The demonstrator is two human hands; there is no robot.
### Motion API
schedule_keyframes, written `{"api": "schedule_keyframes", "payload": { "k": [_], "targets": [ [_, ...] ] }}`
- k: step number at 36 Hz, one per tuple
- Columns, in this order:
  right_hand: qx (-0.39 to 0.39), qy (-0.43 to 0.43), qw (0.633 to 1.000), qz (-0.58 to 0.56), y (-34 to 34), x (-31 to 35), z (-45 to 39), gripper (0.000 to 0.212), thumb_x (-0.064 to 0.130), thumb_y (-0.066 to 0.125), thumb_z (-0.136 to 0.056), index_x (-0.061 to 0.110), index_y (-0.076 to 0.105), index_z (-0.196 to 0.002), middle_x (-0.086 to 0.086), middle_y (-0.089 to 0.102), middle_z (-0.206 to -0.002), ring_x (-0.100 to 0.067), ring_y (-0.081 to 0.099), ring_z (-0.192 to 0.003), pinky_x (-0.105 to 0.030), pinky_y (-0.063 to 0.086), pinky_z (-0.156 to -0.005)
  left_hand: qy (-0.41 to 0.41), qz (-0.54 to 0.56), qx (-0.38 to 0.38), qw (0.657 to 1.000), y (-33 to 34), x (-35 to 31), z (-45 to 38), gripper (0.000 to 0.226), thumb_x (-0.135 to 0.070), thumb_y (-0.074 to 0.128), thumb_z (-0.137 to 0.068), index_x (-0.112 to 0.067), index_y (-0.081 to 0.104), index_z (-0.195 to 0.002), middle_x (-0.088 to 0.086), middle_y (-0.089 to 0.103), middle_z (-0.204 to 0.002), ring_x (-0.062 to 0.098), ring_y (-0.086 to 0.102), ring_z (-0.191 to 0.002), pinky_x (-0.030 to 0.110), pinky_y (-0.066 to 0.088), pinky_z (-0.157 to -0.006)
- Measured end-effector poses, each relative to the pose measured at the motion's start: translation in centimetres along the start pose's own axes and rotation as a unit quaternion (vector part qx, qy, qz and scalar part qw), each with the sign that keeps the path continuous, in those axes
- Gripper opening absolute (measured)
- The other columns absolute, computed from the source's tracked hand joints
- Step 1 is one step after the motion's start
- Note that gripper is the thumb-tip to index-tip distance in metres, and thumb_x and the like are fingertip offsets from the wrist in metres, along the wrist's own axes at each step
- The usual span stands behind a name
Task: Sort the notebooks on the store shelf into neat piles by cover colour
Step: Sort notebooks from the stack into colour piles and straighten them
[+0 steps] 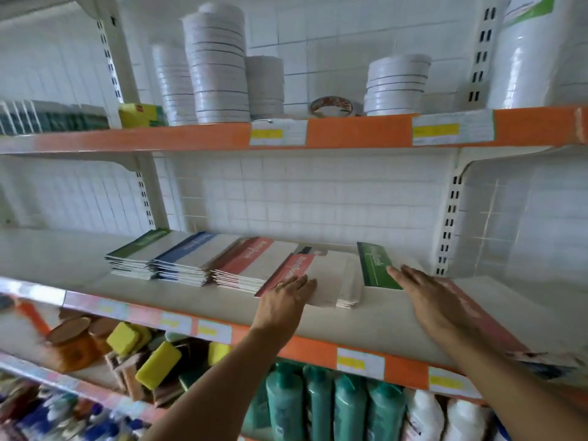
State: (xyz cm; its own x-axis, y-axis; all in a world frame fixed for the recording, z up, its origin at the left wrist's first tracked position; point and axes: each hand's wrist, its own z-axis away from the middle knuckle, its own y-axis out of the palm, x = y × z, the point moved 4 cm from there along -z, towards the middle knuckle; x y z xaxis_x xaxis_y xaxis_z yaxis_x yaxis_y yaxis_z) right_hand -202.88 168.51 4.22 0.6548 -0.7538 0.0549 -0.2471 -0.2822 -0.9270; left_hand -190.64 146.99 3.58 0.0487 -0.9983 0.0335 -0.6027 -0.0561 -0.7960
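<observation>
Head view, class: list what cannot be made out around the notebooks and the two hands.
- Red notebook: mostly hidden under the right hand and forearm.
- Dark cover behind the loose pile: only an edge shows.
- Price labels: blurred, unreadable.
- Left hand: fingers lie flat on the pile; palm side unseen.

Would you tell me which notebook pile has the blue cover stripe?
The blue-striped pile, second from the left, between the green-striped pile and the red-striped pile.
</observation>
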Motion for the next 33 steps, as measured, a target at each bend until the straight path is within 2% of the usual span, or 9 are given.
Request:
{"api": "schedule_keyframes", "payload": {
  "k": [4,8,12,15,19,21,25,29,33],
  "targets": [
    [-0.042,-0.007,0.998,-0.044,1.7,3.3,-1.9,0.08,-0.025,0.044,-0.076,0.016,0.038,-0.145,-0.013,0.041,-0.147,-0.03,0.051,-0.127,-0.035,0.048,-0.092,-0.03,0.025,0.03,0.999,-0.1,5.0,0.6,0.056,-0.013,0.028,-0.07,-0.016,0.076,-0.098,0.007,0.074,-0.099,0.026,0.072,-0.087,0.033,0.057,-0.057],
    [-0.011,-0.003,1.0,-0.019,2.3,5.6,-3.4,0.079,-0.017,0.039,-0.085,0.022,0.019,-0.151,-0.004,0.024,-0.157,-0.019,0.035,-0.139,-0.025,0.038,-0.101,-0.064,0.022,0.071,0.995,0.0,8.3,0.8,0.067,-0.016,0.018,-0.078,-0.017,0.057,-0.133,0.007,0.052,-0.139,0.026,0.049,-0.129,0.036,0.046,-0.097],
    [0.005,0.001,1.0,-0.008,2.5,7.0,-4.7,0.082,-0.015,0.035,-0.088,0.028,0.008,-0.153,0.002,0.014,-0.16,-0.013,0.024,-0.144,-0.022,0.032,-0.106,-0.081,0.037,0.04,0.995,-0.1,10.4,0.3,0.066,-0.017,0.017,-0.077,-0.015,0.066,-0.122,0.01,0.061,-0.127,0.028,0.061,-0.116,0.038,0.054,-0.083],
    [0.004,0.003,1.0,0.0,2.8,7.5,-5.8,0.084,-0.014,0.035,-0.088,0.03,0.004,-0.153,0.004,0.012,-0.16,-0.012,0.022,-0.144,-0.021,0.031,-0.106,-0.1,0.032,0.087,0.991,0.8,11.5,0.1,0.069,-0.017,0.017,-0.077,-0.021,0.053,-0.136,0.003,0.048,-0.143,0.022,0.046,-0.132,0.032,0.045,-0.097],
    [0.009,0.01,1.0,0.005,3.5,7.8,-7.6,0.088,-0.015,0.037,-0.086,0.031,0.002,-0.153,0.005,0.012,-0.16,-0.012,0.023,-0.144,-0.021,0.033,-0.105,-0.107,0.018,0.112,0.988,1.9,12.5,-0.6,0.057,-0.01,0.022,-0.093,-0.027,0.044,-0.142,-0.003,0.039,-0.15,0.014,0.037,-0.138,0.026,0.039,-0.1],
    [0.011,0.01,1.0,0.007,3.9,7.8,-8.3,0.088,-0.016,0.038,-0.085,0.03,0.003,-0.153,0.004,0.014,-0.16,-0.013,0.024,-0.144,-0.023,0.033,-0.106,-0.101,0.017,0.128,0.986,2.6,13.0,-1.0,0.056,-0.004,0.034,-0.094,-0.029,0.042,-0.143,-0.006,0.038,-0.15,0.014,0.037,-0.137,0.027,0.04,-0.099],
    [0.007,0.005,1.0,0.011,4.4,8.0,-9.7,0.086,-0.015,0.039,-0.086,0.029,0.007,-0.153,0.003,0.018,-0.159,-0.014,0.026,-0.143,-0.026,0.036,-0.105,-0.094,0.017,0.154,0.983,3.4,14.1,-1.5,0.054,-0.006,0.036,-0.094,-0.03,0.043,-0.142,-0.008,0.045,-0.144,0.021,0.048,-0.128,0.034,0.047,-0.091],
    [0.012,0.01,1.0,0.015,4.8,8.4,-10.9,0.081,-0.01,0.039,-0.089,0.028,0.007,-0.153,0.003,0.021,-0.158,-0.013,0.029,-0.141,-0.025,0.036,-0.104,-0.093,0.028,0.179,0.979,4.9,15.8,-1.9,0.046,-0.036,0.045,-0.098,-0.028,0.04,-0.143,-0.006,0.044,-0.145,0.02,0.046,-0.129,0.035,0.046,-0.094],
    [0.006,0.014,0.999,0.035,5.2,9.4,-11.7,0.077,-0.009,0.036,-0.092,0.028,0.008,-0.153,0.002,0.022,-0.158,-0.014,0.03,-0.141,-0.025,0.038,-0.102,-0.086,0.018,0.22,0.972,6.1,17.5,-2.6,0.074,-0.07,0.041,-0.086,-0.029,0.03,-0.147,-0.005,0.035,-0.151,0.019,0.038,-0.135,0.038,0.042,-0.102]
  ]
}}
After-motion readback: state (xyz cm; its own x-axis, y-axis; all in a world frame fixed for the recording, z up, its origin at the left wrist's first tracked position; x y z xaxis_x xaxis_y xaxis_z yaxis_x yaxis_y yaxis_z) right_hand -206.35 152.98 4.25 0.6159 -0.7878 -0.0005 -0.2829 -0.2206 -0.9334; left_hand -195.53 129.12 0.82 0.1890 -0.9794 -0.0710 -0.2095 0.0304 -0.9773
